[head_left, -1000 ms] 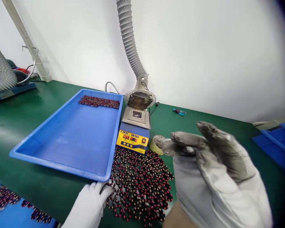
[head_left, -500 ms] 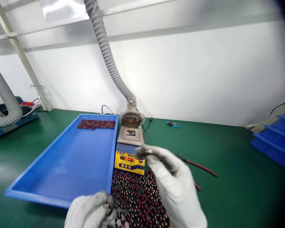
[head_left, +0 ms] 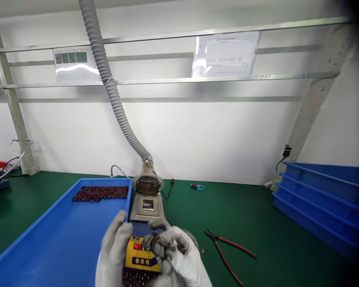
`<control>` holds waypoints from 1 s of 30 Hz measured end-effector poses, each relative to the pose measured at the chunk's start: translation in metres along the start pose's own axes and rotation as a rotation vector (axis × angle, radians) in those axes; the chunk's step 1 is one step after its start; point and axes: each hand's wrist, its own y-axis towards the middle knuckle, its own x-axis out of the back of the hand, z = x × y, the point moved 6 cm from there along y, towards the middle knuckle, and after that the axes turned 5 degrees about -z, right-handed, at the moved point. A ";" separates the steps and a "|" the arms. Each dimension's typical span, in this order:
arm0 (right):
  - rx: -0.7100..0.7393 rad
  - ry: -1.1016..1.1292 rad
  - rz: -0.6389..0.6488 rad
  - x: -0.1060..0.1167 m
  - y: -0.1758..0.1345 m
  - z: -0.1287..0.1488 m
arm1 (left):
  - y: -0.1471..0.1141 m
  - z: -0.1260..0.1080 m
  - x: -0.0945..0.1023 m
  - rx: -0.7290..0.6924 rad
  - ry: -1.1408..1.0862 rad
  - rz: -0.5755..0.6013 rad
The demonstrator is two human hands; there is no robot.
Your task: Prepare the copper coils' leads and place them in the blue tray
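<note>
Ring part (head_left: 158, 250): small, dark and curved, near the bottom centre of the frame, in front of the yellow panel (head_left: 141, 261); blur and glove hide its detail.
Right hand (head_left: 181, 253): my fingers grasp the ring part; I judge a light pinch at its rim best, firm enough not to slip, soft enough not to bend it.
Left hand (head_left: 113, 253): fingers raised and curved, just left of the panel; I cannot tell whether they hold anything. Resting it near the right would steady my work.
Yellow panel: red digits show 427; I take the metal unit (head_left: 147, 215) behind it as hot, so gloves off its top plate.
Loose rings (head_left: 137, 278): at the bottom edge, under the panel; a dropped piece could get lost among them.
Blue tray (head_left: 71, 245): lower left, packed rings (head_left: 100, 193) at its far end.
Cutters (head_left: 223, 251): red handles spread, lower right of centre, apart from my hands.
</note>
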 end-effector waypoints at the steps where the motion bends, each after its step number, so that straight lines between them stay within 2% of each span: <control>1: 0.001 -0.023 0.002 0.000 -0.001 0.000 | 0.001 0.001 -0.005 0.010 -0.030 0.070; 3: -0.013 -0.055 0.003 -0.003 -0.001 -0.005 | 0.003 0.006 -0.011 0.026 -0.111 0.202; 5: -0.032 -0.055 -0.020 -0.005 0.000 -0.011 | 0.006 0.012 -0.012 0.034 -0.178 0.268; 8: -0.061 0.013 -0.040 -0.008 0.004 -0.022 | 0.011 0.014 -0.001 -0.049 -0.090 0.179; 11: -0.114 0.037 0.016 -0.011 0.005 -0.030 | 0.015 0.011 0.004 -0.135 0.048 0.128; 13: -0.163 0.017 0.076 -0.012 0.004 -0.036 | 0.016 0.012 0.002 -0.095 0.042 0.181; 15: -0.179 0.016 0.084 -0.008 0.004 -0.041 | 0.018 0.013 0.000 -0.060 -0.006 0.202; 19: -0.186 0.020 0.037 0.006 0.009 -0.054 | 0.019 0.012 0.003 -0.093 -0.008 0.117; 21: -0.197 0.015 0.046 0.009 0.011 -0.057 | 0.017 0.014 0.001 -0.060 -0.017 0.142; 24: -0.159 -0.013 0.083 0.007 0.011 -0.045 | 0.015 0.017 -0.002 -0.010 -0.080 0.204; 30: -0.091 -0.205 0.168 -0.007 -0.002 -0.007 | 0.019 0.010 -0.003 -0.080 -0.132 0.229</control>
